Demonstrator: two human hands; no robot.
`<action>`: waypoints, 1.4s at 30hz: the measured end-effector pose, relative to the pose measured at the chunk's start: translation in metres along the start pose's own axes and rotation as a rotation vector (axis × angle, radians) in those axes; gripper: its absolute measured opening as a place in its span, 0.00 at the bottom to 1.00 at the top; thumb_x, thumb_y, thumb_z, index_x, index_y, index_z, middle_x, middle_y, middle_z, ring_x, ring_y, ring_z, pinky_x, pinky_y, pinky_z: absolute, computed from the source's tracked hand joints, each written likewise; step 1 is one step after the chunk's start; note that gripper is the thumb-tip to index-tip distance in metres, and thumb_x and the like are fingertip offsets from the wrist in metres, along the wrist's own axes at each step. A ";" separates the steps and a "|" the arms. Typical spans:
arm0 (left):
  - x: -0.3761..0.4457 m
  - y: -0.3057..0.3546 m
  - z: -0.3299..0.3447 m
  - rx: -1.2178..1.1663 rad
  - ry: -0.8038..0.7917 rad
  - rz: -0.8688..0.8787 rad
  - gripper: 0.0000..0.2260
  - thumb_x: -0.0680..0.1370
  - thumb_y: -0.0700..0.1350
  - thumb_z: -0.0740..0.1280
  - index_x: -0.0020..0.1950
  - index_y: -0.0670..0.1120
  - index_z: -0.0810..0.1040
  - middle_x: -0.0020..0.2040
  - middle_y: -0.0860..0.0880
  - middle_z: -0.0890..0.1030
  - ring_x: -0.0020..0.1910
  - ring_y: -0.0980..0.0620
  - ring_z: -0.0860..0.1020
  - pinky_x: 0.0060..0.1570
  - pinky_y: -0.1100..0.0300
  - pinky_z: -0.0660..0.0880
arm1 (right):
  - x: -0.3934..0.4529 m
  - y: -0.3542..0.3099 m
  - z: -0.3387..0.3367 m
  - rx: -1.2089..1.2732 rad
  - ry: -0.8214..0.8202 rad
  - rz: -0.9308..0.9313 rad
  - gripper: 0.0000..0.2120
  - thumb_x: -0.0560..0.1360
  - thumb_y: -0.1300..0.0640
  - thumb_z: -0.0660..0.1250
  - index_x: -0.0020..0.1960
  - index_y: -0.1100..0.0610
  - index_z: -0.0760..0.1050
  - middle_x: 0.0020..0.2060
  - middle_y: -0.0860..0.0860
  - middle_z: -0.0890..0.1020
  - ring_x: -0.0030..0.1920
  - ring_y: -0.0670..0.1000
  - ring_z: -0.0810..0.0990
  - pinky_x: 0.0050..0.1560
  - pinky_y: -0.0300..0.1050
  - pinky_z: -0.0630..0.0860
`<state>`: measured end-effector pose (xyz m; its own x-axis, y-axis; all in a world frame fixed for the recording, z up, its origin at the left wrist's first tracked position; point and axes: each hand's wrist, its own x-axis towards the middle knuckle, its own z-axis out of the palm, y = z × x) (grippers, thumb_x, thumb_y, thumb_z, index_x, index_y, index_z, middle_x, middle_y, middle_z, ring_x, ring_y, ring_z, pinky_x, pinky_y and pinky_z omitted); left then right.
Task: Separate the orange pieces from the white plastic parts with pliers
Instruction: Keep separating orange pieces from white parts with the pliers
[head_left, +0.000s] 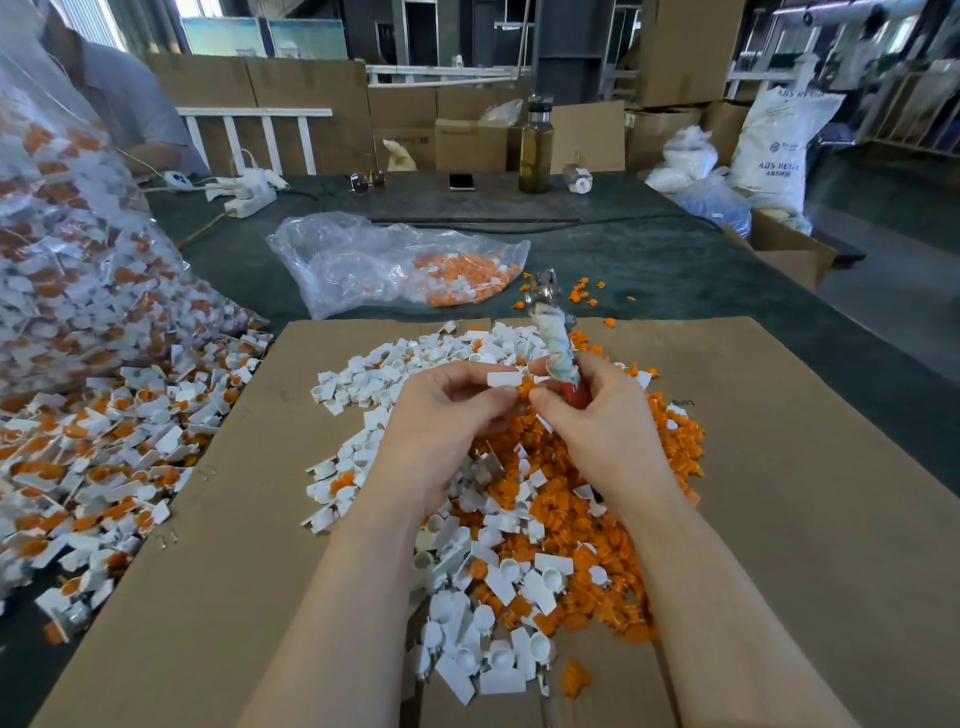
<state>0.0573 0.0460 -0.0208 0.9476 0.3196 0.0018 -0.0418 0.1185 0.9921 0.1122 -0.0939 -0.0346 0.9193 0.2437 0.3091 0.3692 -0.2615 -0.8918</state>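
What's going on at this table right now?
A person is pulling orange pieces off white plastic parts. The left hand pinches a white part, while the right hand holds the pliers, jaws pointing away. Separated white and orange pieces lie heaped on the cardboard; unsorted ones spill from a bag on the left.

A single head-worn, wide-angle camera looked forward and steeply down over the person's forearms onto the cardboard sheet (779, 467). It sat close above the sheet: both hands filled the centre of the frame, directly above the sheet's near edge. Beyond the sheet's far edge the view reached across the green table (649, 260) to stacked cartons. Straight lines bowed toward the frame edges.
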 end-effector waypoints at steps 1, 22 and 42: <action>0.000 0.000 0.001 0.008 -0.002 0.001 0.08 0.75 0.33 0.71 0.45 0.46 0.84 0.40 0.47 0.87 0.41 0.52 0.86 0.46 0.62 0.82 | 0.000 0.000 0.000 -0.011 0.000 -0.005 0.07 0.75 0.57 0.70 0.50 0.47 0.77 0.43 0.43 0.82 0.44 0.39 0.79 0.41 0.31 0.76; 0.000 -0.004 0.009 0.027 0.222 0.078 0.05 0.72 0.39 0.76 0.41 0.46 0.82 0.34 0.50 0.84 0.34 0.55 0.83 0.34 0.66 0.77 | -0.004 -0.006 0.002 0.008 0.138 -0.092 0.05 0.75 0.56 0.71 0.49 0.49 0.77 0.38 0.41 0.80 0.41 0.36 0.79 0.39 0.25 0.71; -0.005 -0.002 0.021 0.188 0.260 0.240 0.08 0.69 0.41 0.79 0.38 0.53 0.84 0.36 0.52 0.86 0.39 0.50 0.85 0.47 0.49 0.83 | -0.007 -0.009 0.008 -0.191 0.284 -0.146 0.07 0.73 0.54 0.72 0.45 0.49 0.73 0.34 0.39 0.75 0.36 0.39 0.76 0.33 0.32 0.69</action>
<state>0.0588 0.0246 -0.0197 0.8050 0.5477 0.2279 -0.1704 -0.1545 0.9732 0.1009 -0.0858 -0.0315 0.8466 0.0290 0.5315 0.4930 -0.4192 -0.7624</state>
